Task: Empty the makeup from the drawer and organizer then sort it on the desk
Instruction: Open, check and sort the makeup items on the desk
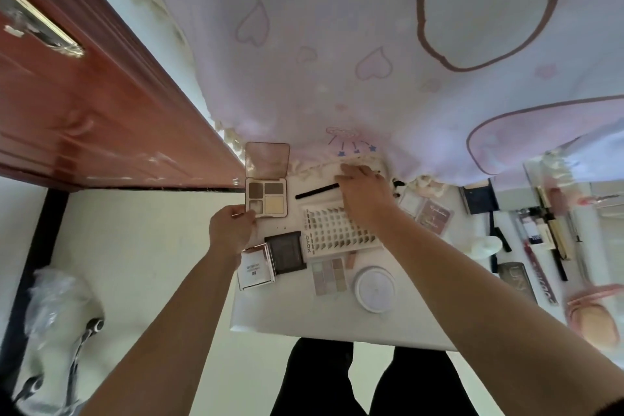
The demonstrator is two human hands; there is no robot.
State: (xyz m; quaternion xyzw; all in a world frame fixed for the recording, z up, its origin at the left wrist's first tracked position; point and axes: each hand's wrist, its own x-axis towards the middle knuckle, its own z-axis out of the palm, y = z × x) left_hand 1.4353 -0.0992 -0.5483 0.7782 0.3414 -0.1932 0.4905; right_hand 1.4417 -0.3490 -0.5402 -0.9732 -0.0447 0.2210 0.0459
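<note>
An open four-pan eyeshadow palette (pixel 266 194) with its mirrored lid up lies at the far left of the white desk (pixel 290 317). My left hand (pixel 231 230) pinches its near left corner. My right hand (pixel 366 194) reaches over a white tray of false lashes (pixel 332 231) and grips a pale flat thing at the curtain's hem; what it is cannot be made out. A thin black pencil (pixel 315 191) lies just left of that hand. Nearer me sit a dark square compact (pixel 287 252), a white box (pixel 255 268), a pastel palette (pixel 329 275) and a round white compact (pixel 374 289).
A pink printed curtain (pixel 337 44) hangs behind the desk. A red-brown wooden door (pixel 84 105) stands at left. More makeup lies at right: pink palettes (pixel 434 214), a dark case (pixel 477 199), several pencils and tubes (pixel 547 246), a peach puff (pixel 592 321). A plastic-wrapped thing (pixel 54 311) sits on the floor.
</note>
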